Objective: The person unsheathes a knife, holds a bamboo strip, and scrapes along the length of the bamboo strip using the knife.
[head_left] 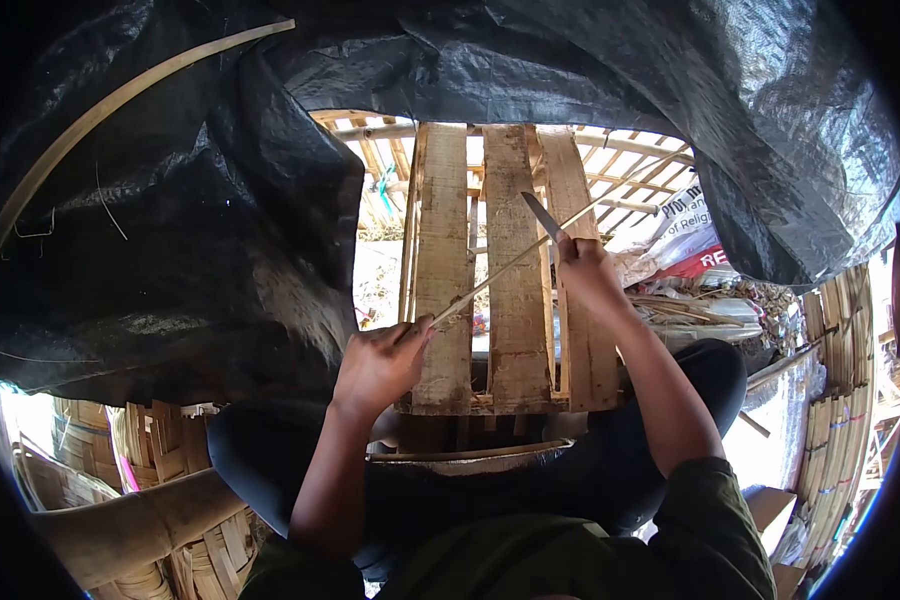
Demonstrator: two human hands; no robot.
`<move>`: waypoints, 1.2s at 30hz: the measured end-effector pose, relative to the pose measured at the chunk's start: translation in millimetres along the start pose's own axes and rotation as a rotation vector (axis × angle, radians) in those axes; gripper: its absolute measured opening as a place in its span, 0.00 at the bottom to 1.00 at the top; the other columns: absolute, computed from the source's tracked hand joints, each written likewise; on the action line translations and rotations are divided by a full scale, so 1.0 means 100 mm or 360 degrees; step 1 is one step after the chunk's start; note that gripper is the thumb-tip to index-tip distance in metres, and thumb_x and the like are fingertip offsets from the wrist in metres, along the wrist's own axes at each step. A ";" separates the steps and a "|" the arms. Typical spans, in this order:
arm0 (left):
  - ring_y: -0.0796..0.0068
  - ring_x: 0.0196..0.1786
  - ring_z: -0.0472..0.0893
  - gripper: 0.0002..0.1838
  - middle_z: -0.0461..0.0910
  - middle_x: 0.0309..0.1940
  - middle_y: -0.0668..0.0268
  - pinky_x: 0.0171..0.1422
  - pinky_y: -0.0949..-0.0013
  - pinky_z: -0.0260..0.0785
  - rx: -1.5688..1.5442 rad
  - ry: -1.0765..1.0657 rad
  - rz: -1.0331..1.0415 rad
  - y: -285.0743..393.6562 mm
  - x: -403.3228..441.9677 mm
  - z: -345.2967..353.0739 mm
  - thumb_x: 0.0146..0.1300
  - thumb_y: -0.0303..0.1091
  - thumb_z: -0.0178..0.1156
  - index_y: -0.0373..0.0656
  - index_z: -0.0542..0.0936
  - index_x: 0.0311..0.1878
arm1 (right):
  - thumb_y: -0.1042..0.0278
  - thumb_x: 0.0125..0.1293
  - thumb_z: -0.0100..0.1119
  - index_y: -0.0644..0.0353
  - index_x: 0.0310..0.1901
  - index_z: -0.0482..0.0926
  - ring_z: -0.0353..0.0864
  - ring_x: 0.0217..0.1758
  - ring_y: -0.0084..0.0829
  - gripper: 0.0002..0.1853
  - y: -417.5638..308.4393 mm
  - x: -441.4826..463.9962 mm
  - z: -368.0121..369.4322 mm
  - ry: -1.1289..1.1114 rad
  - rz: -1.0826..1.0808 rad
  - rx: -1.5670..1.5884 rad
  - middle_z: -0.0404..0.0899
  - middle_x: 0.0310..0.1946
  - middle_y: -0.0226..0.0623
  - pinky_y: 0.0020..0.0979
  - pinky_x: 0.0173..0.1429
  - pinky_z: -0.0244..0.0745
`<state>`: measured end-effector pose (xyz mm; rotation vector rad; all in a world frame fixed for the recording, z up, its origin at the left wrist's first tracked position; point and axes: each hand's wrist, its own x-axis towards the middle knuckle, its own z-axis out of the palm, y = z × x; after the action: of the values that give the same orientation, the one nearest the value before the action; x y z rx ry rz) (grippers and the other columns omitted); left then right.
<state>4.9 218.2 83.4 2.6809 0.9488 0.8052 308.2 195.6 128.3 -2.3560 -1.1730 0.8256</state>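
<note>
My left hand (385,365) is closed round the lower end of a thin pale strip (505,270), which slants up to the right over the wooden planks (443,240). My right hand (587,272) is wrapped round the handle of a knife (543,217). Its blade points up and to the left, beside the strip. The strip passes close to the knife at my right fingers; whether blade and strip touch I cannot tell. The knife's handle is mostly hidden in my right hand.
Black plastic sheeting (150,270) hangs at the left and across the top, with a curved strip (100,115) on it. Bundled slats (838,430) stand at the right. A thick bamboo pole (140,525) lies at the lower left. Printed sacks (675,235) lie beyond the planks.
</note>
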 end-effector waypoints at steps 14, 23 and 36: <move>0.51 0.23 0.78 0.03 0.78 0.21 0.52 0.28 0.62 0.69 -0.0753 -0.0060 -0.0463 0.07 0.12 -0.04 0.63 0.27 0.65 0.38 0.84 0.36 | 0.48 0.80 0.46 0.64 0.34 0.77 0.72 0.18 0.23 0.25 0.25 -0.06 0.85 0.0496 -0.0658 0.0201 0.71 0.16 0.34 0.37 0.20 0.65; 0.51 0.24 0.80 0.05 0.80 0.24 0.50 0.29 0.64 0.71 -0.0656 -0.0154 -0.0569 0.13 0.14 -0.13 0.62 0.27 0.66 0.39 0.86 0.40 | 0.45 0.81 0.40 0.59 0.31 0.73 0.70 0.18 0.24 0.27 0.07 -0.07 0.41 -0.0006 -0.0007 0.0194 0.70 0.17 0.29 0.35 0.21 0.67; 0.49 0.24 0.79 0.02 0.78 0.22 0.51 0.29 0.61 0.70 -0.0675 -0.0053 -0.0525 0.13 0.17 -0.14 0.61 0.25 0.65 0.38 0.83 0.35 | 0.52 0.80 0.40 0.65 0.35 0.79 0.78 0.20 0.32 0.25 0.21 0.15 0.32 -0.0097 0.0190 0.0338 0.79 0.24 0.44 0.38 0.28 0.72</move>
<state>15.3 218.3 107.0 2.1033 1.0392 0.7810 306.4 198.6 87.2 -2.2560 -0.9240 1.0160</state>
